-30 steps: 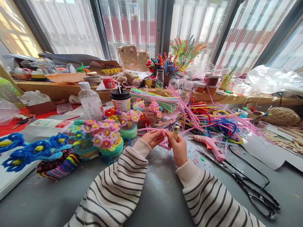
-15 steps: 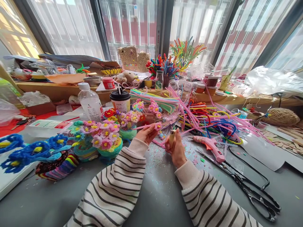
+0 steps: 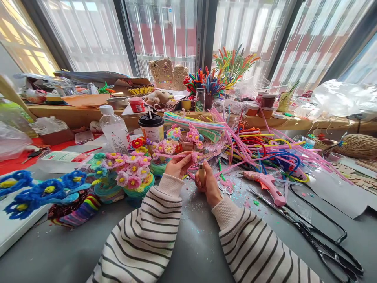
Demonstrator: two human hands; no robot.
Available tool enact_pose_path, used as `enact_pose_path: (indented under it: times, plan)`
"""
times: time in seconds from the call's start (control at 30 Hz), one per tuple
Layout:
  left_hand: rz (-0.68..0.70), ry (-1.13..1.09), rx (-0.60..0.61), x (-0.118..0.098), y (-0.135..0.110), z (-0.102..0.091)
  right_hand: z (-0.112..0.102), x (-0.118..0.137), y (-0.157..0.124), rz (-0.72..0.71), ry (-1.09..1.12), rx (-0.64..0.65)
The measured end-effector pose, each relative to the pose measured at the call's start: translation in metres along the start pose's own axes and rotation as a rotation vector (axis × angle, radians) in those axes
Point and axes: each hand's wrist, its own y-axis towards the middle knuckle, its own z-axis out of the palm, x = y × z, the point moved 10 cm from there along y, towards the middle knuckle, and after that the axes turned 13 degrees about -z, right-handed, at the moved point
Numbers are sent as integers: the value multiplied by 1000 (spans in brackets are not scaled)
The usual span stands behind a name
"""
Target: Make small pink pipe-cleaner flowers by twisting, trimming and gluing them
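Between its fingertips, my left hand [image 3: 178, 166] pinches a small pink pipe-cleaner flower [image 3: 195, 156], its pink stem sticking out to the left. My right hand [image 3: 208, 181] is wrapped round a tan lighter [image 3: 202, 175], held upright with the thumb near its metal top. The lighter stands just below and to the right of the flower, a small gap between them; I cannot make out a flame. Left of my left hand is a pot of pink pipe-cleaner flowers [image 3: 133, 171]. Small white-handled scissors [image 3: 226, 191] lie just beyond my right wrist.
A pink glue gun [image 3: 266, 184] and large black scissors [image 3: 321, 243] lie at the right. Loose pink pipe cleaners [image 3: 235, 137] heap behind my hands. A water bottle [image 3: 114, 129] and a lidded cup [image 3: 151, 127] stand behind the flower pots. Glitter [image 3: 200, 224] is scattered over the grey table.
My right hand has moved left with the lighter, bringing it close under the pink flower. The small scissors behind it have come into sight. The camera view has shifted slightly.
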Motion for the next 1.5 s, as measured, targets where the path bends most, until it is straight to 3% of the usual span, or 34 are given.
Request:
enact_pose_path:
  times: [0.13,0.47,0.83,1.2,1.37,1.5]
  plan:
    - [48,-7,-26,-6,-3,-2,9,-13,-5,160,142,76]
    - [111,60,-49,-10,-4,-3,-2,-4,-4,82,163,14]
    - [76,71,-74,-3,-1,-3,-6,-14,-6,202,66,8]
    - [79,77,-102,-3,-3,-4,-5,-11,-4,137,87,28]
    - [101,73,-51,-5,-4,1,-6,-11,-5,136,89,17]
    - [85,58,-104,-4,-4,-3,-6,-10,-5,135,89,14]
